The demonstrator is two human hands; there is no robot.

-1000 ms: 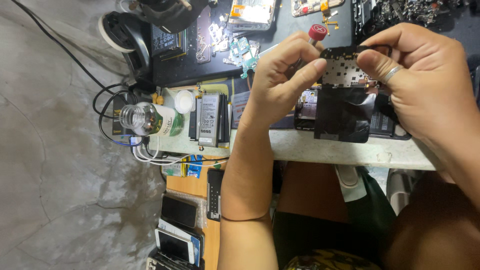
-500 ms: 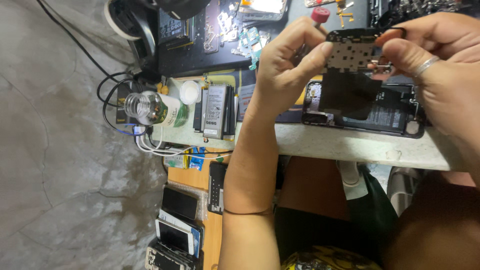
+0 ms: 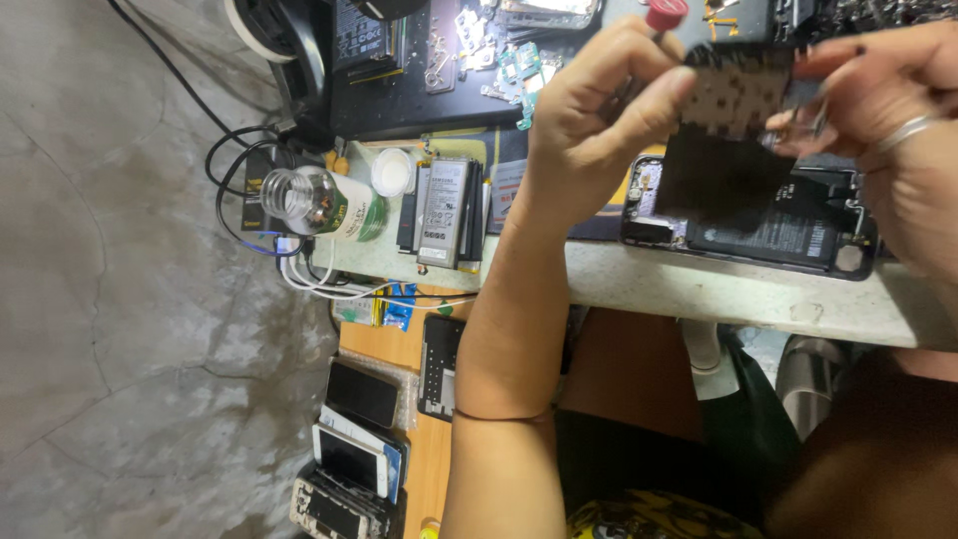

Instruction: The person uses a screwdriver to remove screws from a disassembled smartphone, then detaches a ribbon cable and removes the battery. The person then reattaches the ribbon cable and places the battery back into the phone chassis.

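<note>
Both hands hold a dark flat phone panel (image 3: 733, 130) up above the workbench. My left hand (image 3: 599, 110) pinches its left edge with thumb and fingers. My right hand (image 3: 888, 130), with a ring on one finger, grips its right edge. Under the panel an opened phone (image 3: 778, 240) lies on the pale bench (image 3: 699, 294) with its black battery showing. The panel's upper half shows a perforated, lighter surface.
To the left stand an open clear bottle (image 3: 324, 203), a white cap (image 3: 392, 172) and a loose grey battery (image 3: 444, 210). A black mat (image 3: 419, 100) at the back carries small circuit parts. Cables (image 3: 249, 170) hang off the left edge. Several phones (image 3: 359, 439) are stacked below.
Both hands have moved up in the view with the panel, and more of the opened phone under it shows. The view has shifted closer to the bench.
</note>
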